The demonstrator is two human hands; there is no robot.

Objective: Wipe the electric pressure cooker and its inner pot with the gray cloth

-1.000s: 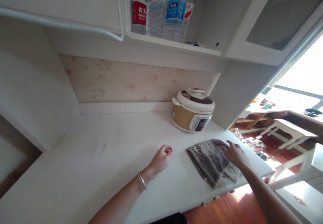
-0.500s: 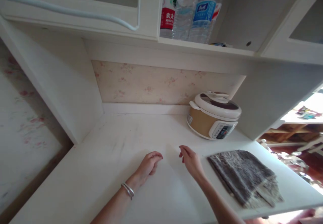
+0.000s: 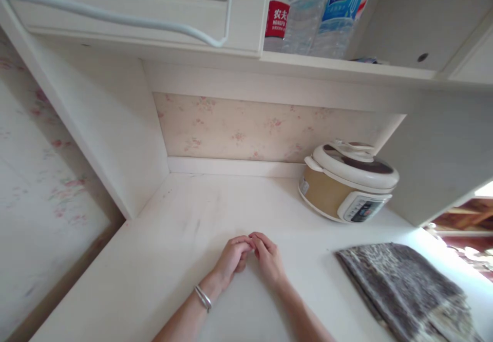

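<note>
My left hand [image 3: 233, 257], with silver bangles [image 3: 203, 298] at the wrist, rests low over the white countertop [image 3: 162, 280], its fingers curled closed. My right hand [image 3: 267, 260] is closed too, fingers bent inward. Their fingertips meet in front of me, and no object shows in either one; the palms face down and are hidden. To the right of my right hand lies a folded grey-brown patterned cloth [image 3: 404, 285], apart from it. Behind the cloth stands a white and gold electric pressure cooker [image 3: 327, 193] with its lid on.
Overhead, a cabinet shelf [image 3: 346, 65] holds several plastic bottles [image 3: 341, 13]. A white cabinet door [image 3: 154, 21] with a long curved handle [image 3: 115, 18] hangs at the upper left. Side panels [image 3: 103, 121] bound the counter left and right. Flowered wallpaper [image 3: 239, 126] covers the back.
My right hand has moved left until its fingertips meet those of my left hand. The view has shifted, so the cooker and cloth appear farther right.
</note>
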